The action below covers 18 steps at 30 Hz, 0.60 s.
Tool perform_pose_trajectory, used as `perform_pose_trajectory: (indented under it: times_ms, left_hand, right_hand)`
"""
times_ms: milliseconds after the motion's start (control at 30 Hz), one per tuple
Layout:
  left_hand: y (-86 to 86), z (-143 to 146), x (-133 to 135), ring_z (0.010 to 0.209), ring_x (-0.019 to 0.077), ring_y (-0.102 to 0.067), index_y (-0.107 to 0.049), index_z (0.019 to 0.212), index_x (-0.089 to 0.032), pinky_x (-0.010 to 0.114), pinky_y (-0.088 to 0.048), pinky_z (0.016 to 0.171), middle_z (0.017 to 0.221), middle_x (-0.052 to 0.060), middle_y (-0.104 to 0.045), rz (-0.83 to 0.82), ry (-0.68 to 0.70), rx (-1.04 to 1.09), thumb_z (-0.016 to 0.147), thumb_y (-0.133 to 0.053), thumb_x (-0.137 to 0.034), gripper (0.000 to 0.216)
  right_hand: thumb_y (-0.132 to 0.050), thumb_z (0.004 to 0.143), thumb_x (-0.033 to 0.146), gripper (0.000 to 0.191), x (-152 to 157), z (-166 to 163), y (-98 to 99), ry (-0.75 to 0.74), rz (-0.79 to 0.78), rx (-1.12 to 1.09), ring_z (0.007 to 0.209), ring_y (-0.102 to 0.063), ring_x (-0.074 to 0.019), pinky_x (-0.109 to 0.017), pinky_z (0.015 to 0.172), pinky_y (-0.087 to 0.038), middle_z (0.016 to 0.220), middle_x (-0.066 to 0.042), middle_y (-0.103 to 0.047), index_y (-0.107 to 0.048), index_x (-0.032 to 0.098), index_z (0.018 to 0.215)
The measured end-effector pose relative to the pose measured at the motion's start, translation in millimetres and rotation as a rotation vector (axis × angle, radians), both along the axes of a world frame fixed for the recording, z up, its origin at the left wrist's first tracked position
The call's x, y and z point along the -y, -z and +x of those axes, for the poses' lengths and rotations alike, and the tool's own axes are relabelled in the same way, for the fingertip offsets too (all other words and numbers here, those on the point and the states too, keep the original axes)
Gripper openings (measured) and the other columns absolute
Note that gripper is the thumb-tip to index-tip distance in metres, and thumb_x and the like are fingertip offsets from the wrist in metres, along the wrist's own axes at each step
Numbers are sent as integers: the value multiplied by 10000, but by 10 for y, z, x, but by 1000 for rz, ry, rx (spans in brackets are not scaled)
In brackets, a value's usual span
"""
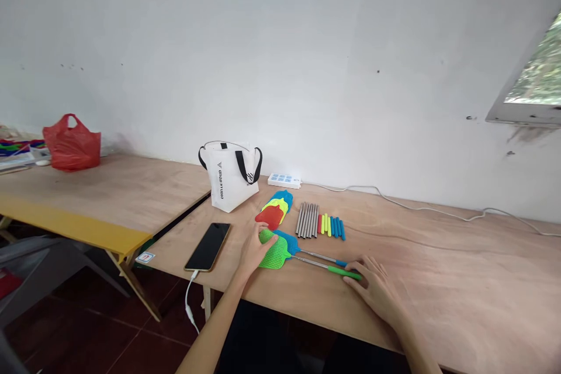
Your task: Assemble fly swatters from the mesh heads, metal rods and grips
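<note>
Bare forearms [215,321] angle inward, left grip [255,250] with thumb [271,241] parted from fingers [261,226], right grip [373,286] bent low

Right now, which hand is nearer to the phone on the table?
Left. The left hand is just to the right of the phone, at the head of the green swatter; the right hand is much farther right, by that swatter's handle.

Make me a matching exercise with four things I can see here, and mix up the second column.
Things:
1. Green swatter
2. Phone
3. Metal tubes
4. Red bag

Places:
A. On the left-hand table
B. Reaching from left hand to right hand
C. Beside short coloured sticks
D. Attached to a white cable

Pairs: 1-B, 2-D, 3-C, 4-A
</note>
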<state>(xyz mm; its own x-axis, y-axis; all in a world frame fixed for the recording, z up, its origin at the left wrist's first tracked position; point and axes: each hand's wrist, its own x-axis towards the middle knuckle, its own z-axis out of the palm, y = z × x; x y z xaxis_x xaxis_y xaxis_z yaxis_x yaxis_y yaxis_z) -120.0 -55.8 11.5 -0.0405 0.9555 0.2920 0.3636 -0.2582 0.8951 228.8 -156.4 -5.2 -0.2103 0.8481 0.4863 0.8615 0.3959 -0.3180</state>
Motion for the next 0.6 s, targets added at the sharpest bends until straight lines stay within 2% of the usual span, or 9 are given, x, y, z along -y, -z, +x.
perform_pose_trajectory:
  times_ms: [100, 267, 433, 600]
  left_hand:
    - [83, 16, 2, 1192, 250, -596, -555, 1197, -235, 376, -444, 1044, 1208, 72, -644, 53, 79, -116, 852, -659, -425, 408]
    - [7, 77, 107, 1183, 291, -581, -625, 1176, -219, 447, -439, 1052, 1223, 106, -617, 54, 145, -366, 922, -548, -396, 319]
    - [4, 59, 119, 1283, 264, -522, -557, 1281, -238, 442, -407, 1126, 1324, 91, -590, 144, 262, -376, 926, -533, -278, 358]
    - [57, 8, 71, 1368, 253, -481, -560, 1271, -259, 421, -407, 1170, 1425, 72, -528, 159, 332, -340, 932, -587, -352, 352]
  right_hand:
    - [-540, 983, 525, 265, -26, 108, 56, 6, 0, -36, 956, -629, -238, -391, 818, -501, 1022, -32, -657, -696, 313, 951]
    - [-481, 1012, 518, 291, -35, 115, 117, 8, -60, -67, 960, -630, -248, -427, 865, -486, 1030, -37, -670, -675, 305, 974]
    - [-455, 1010, 541, 318, -31, 129, 117, 10, -113, -94, 989, -625, -254, -436, 898, -471, 1059, -41, -675, -658, 299, 977]
    - [-448, 992, 567, 338, -40, 148, 80, 40, -175, -153, 986, -611, -251, -411, 876, -471, 1032, -39, -670, -635, 291, 938]
